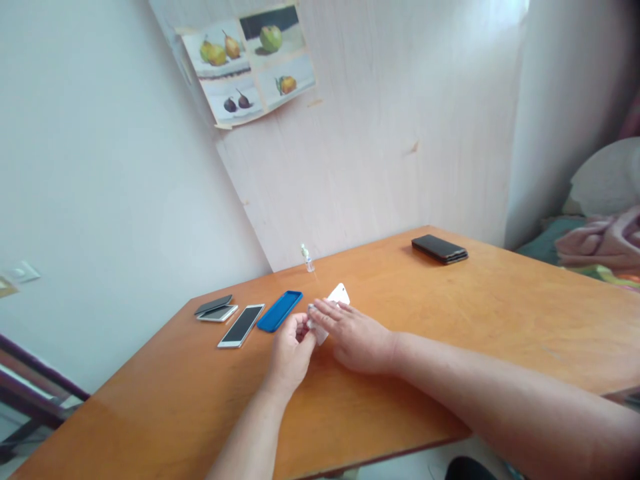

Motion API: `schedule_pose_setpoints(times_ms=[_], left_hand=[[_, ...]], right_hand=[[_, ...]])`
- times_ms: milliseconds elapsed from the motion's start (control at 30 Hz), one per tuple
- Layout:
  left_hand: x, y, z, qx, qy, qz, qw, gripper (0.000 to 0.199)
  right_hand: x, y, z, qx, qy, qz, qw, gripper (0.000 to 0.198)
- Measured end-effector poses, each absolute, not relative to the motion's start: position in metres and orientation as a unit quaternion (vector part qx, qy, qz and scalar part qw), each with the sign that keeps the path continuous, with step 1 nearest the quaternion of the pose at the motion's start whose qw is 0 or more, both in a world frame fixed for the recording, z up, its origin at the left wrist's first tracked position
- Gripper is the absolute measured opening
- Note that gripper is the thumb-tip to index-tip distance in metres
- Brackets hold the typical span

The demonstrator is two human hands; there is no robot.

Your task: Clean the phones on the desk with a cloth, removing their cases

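A white phone (339, 294), back side up, lies slanted on the table, mostly hidden beneath my hands. My left hand (293, 357) is closed on its near left edge, thumb and fingers pinching it. My right hand (357, 333) lies across the phone with its fingers held together and nearly straight, pressing what looks like a crumpled white wipe (311, 316) against it. Just left of my hands rests an empty blue phone case (280, 311). Next to the case is a white phone with a dark screen (242, 327).
Farther left, a dark flip cover leans over another white phone (218, 313). A small clear spray bottle (307, 259) stands near the wall. Toward the back right lies a black phone or wallet case (439, 249). All are on the wooden table (500, 307).
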State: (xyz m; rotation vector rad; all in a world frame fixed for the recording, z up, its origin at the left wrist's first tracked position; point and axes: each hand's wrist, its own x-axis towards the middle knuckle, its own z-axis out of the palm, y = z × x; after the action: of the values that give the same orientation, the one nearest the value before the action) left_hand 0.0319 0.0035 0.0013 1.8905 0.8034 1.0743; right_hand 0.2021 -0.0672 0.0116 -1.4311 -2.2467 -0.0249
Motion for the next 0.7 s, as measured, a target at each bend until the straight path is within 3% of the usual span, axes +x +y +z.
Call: schedule_pose_setpoints(times_ms=[100,333,567,700], left_hand=[[0.033,0.003,0.003,0.746,0.313,0.425,0.406,0.023],[0.03,0.007,-0.006,0.76,0.338,0.423,0.359,0.018],[0.033,0.004,0.0,0.746,0.316,0.427,0.403,0.023],[0.032,0.003,0.0,0.752,0.329,0.421,0.385,0.018]], right_hand=[[0.196,-0.069,0.012,-0.499,-0.834,-0.014,0.235,0.083],[0.237,-0.049,0.012,-0.66,-0.709,0.004,0.251,0.079],[0.198,-0.068,0.011,-0.502,-0.826,-0.006,0.257,0.08],[0.215,-0.055,0.009,-0.567,-0.782,-0.01,0.258,0.079]])
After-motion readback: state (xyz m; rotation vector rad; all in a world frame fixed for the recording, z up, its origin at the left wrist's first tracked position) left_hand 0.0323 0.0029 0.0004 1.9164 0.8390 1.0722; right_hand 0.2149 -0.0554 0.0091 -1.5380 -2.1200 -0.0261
